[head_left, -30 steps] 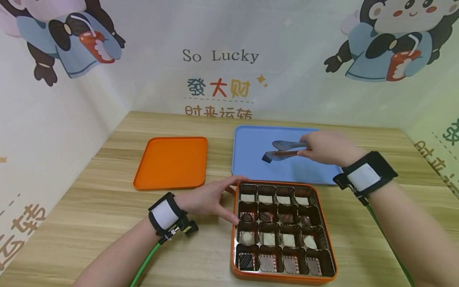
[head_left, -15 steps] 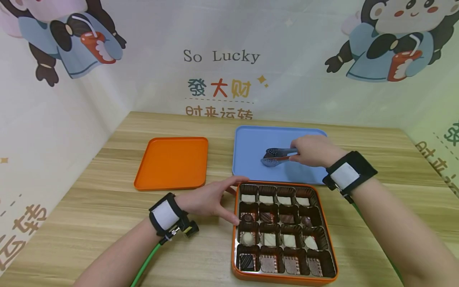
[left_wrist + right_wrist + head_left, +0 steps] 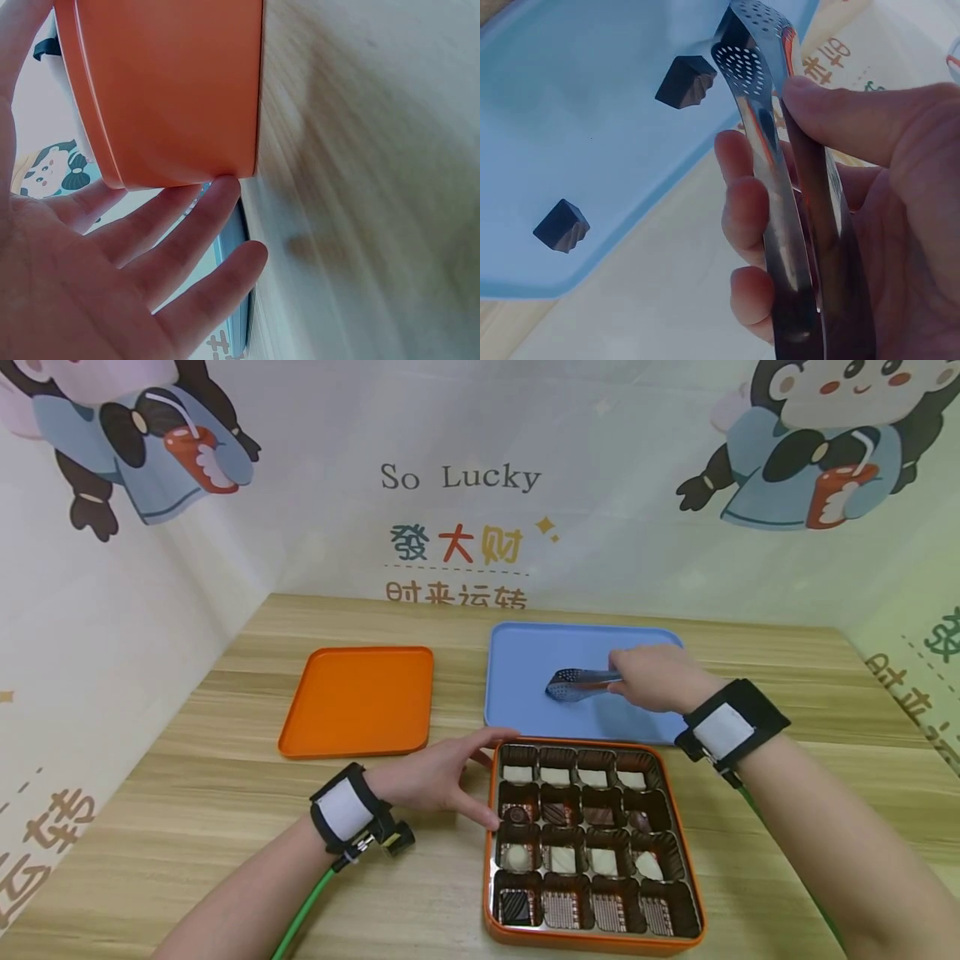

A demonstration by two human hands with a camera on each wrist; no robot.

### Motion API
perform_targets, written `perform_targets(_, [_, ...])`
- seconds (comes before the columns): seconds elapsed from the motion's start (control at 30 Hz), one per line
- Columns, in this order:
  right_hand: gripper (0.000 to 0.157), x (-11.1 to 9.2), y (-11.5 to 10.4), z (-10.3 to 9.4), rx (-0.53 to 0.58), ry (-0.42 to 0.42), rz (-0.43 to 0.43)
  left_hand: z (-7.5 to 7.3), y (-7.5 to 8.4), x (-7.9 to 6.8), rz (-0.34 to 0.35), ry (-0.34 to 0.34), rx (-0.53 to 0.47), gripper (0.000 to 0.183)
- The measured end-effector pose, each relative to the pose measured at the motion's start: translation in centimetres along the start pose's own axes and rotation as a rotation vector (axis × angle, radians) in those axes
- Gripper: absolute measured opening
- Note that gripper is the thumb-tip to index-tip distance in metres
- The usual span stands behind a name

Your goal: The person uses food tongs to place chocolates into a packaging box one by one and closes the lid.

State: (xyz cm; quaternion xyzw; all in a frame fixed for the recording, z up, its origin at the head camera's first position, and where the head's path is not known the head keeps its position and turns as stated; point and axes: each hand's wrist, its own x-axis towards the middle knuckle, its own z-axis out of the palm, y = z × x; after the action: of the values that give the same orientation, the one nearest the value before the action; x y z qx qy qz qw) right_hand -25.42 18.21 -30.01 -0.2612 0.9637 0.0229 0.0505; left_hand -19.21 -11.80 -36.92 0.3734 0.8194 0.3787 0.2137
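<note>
My right hand (image 3: 656,677) grips metal tongs (image 3: 581,683) with perforated tips, low over the blue tray (image 3: 525,652). In the right wrist view the tongs' tips are squeezed around a dark chocolate (image 3: 735,34). Two more dark chocolates, one beside the tips (image 3: 686,81) and one farther off (image 3: 562,225), lie on the tray, hidden in the head view. My left hand (image 3: 435,772) rests at the far left corner of an orange tin (image 3: 592,939), thumb on its left side. In the left wrist view its straight fingers (image 3: 187,232) touch the tin's wall.
The tin's divided insert holds white and brown chocolates in its three farther rows. Its nearest row has one dark striped chocolate (image 3: 516,907) at the left and bare ridged cups. An orange square tray (image 3: 363,702) lies left of the blue one. A printed curtain (image 3: 330,527) hangs behind.
The right hand moved left, bringing the spread tongs around a dark chocolate, then squeezed them together. The left hand and the tin stayed where they were.
</note>
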Motion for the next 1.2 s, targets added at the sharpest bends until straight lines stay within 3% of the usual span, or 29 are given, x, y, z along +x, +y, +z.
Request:
perform_targets(0.13, [0.021,-1.5,0.0,-0.5,0.053,0.042,-0.033,0.0,0.0,0.0,0.002,0.0,0.005,0.1])
perform_targets(0.27, [0.018,-4.3,-0.5,-1.7,0.088,0.097,-0.087,0.0,0.0,0.0,0.002,-0.002,0.016,0.101])
perform_targets(0.47, [0.021,-9.3,-1.9,-2.7,0.037,0.178,-0.179,-0.1,0.0,0.1,-0.003,0.002,0.024,0.101])
perform_targets(0.77, [0.019,-15.2,-5.1,-2.1,-0.01,0.206,-0.267,-0.2,0.2,0.1,-0.008,-0.008,0.017,0.1])
perform_targets(0.93, [0.026,-16.6,-6.3,-1.2,-0.071,0.262,-0.383,-0.2,0.3,0.0,-0.008,-0.005,0.017,0.1])
perform_targets(1.2, [0.026,-16.3,-8.5,-0.4,-0.151,0.09,-0.448,-0.1,0.1,-0.1,-0.015,-0.002,0.026,0.101])
